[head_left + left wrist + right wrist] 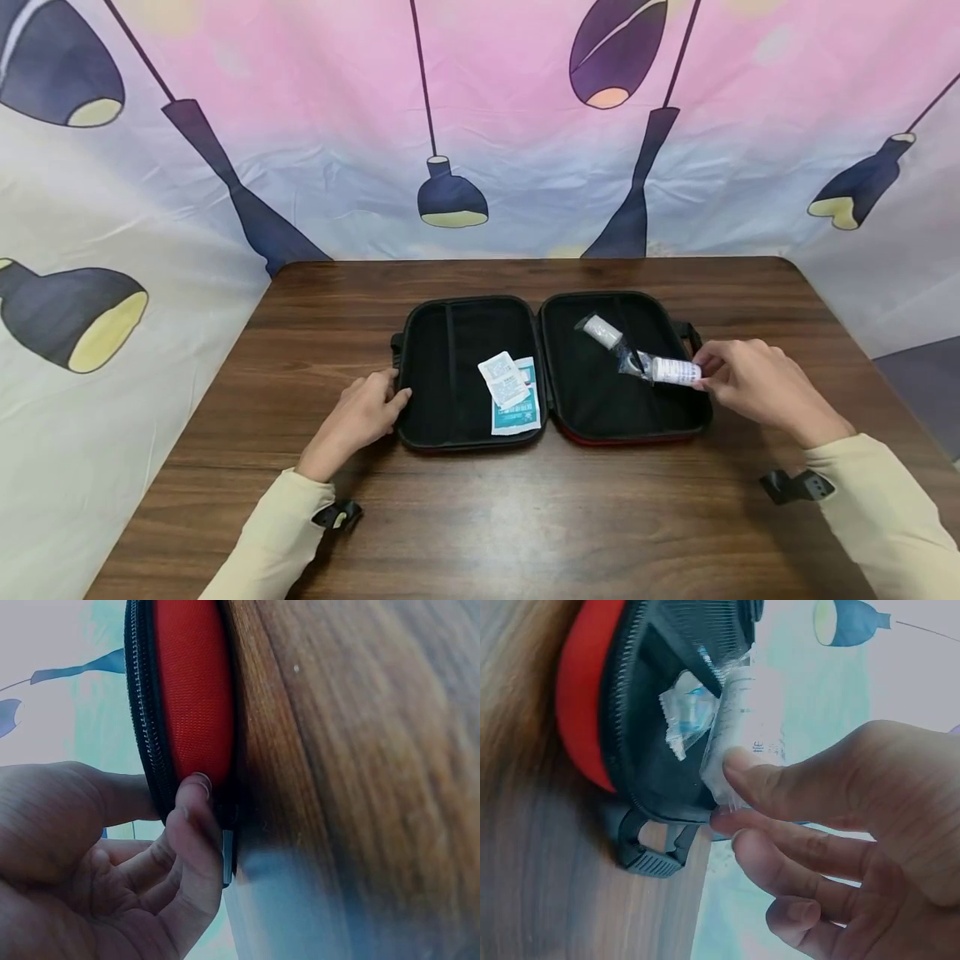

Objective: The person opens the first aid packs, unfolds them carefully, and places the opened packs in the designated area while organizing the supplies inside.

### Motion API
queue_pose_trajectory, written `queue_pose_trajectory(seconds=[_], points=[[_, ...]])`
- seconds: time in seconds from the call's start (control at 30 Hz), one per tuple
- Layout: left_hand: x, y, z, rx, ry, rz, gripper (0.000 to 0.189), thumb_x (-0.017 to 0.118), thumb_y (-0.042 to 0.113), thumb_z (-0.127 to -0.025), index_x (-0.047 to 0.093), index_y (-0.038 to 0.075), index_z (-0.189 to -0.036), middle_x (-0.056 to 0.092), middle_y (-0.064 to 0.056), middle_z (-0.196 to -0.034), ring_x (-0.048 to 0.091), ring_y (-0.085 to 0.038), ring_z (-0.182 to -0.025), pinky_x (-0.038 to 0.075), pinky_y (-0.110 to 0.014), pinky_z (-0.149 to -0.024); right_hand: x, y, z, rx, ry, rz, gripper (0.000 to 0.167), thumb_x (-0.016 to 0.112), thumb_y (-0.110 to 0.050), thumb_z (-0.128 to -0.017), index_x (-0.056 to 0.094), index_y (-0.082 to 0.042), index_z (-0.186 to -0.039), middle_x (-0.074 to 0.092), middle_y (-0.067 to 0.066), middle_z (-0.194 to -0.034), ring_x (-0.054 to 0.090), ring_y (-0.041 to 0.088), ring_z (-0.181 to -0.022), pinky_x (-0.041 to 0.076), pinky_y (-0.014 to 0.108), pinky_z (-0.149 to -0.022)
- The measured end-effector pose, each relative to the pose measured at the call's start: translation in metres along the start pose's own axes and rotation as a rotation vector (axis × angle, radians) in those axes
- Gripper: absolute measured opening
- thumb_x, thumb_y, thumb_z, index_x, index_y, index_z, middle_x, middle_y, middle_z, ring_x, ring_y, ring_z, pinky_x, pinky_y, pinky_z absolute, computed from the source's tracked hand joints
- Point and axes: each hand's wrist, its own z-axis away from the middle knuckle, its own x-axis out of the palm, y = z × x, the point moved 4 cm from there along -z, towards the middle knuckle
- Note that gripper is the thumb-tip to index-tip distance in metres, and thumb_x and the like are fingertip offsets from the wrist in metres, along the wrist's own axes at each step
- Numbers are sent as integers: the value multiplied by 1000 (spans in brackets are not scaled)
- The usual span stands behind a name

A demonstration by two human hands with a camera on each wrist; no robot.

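A zip case (468, 333), black inside and red outside, lies spread flat on the table. My left hand (363, 412) pinches its left edge, thumb over the zipper rim and fingertips against the red side (195, 690). My right hand (757, 383) holds a white bandage roll (675, 371) in clear wrap by its end, between thumb and fingers, over the right half. A second wrapped white roll (602, 332) is in that half, farther back. In the left half, a small white packet (502, 379) overlaps a teal and white packet (521, 421).
The brown wooden table (480, 517) extends around the case. A black handle (687, 335) sticks out from the case's right side. Behind the table hangs a cloth (360, 192) printed with lamps.
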Motion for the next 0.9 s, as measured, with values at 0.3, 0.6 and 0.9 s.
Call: queue_pose_trajectory(seconds=[0.3, 0.6, 0.9], points=[[-1, -1, 1, 11, 10, 3, 51, 55, 15, -105, 43, -16, -144, 60, -2, -65, 59, -13, -52, 48, -32, -55, 4, -9, -3, -45, -15, 183, 9, 77, -5, -81, 70, -10, -84, 63, -3, -71, 48, 14, -53, 37, 32, -44], [1, 2, 0, 4, -3, 11, 52, 54, 15, -106, 41, -14, -146, 60, -3, -67, 60, -13, -54, 49, -31, -54, 19, -16, -7, -58, -61, 228, 15, 76, -5, -83, 65, -14, -77, 56, -2, -65, 45, 16, -50, 33, 32, -43], [0, 1, 1, 9, 5, 9, 52, 54, 16, -105, 41, -16, -145, 59, -2, -63, 60, -13, -53, 48, -32, -53, 11, -18, -6, -82, -58, 304, 25, 76, 0, -79, 58, -14, -70, 50, -1, -61, 44, 17, -49, 33, 32, -42]])
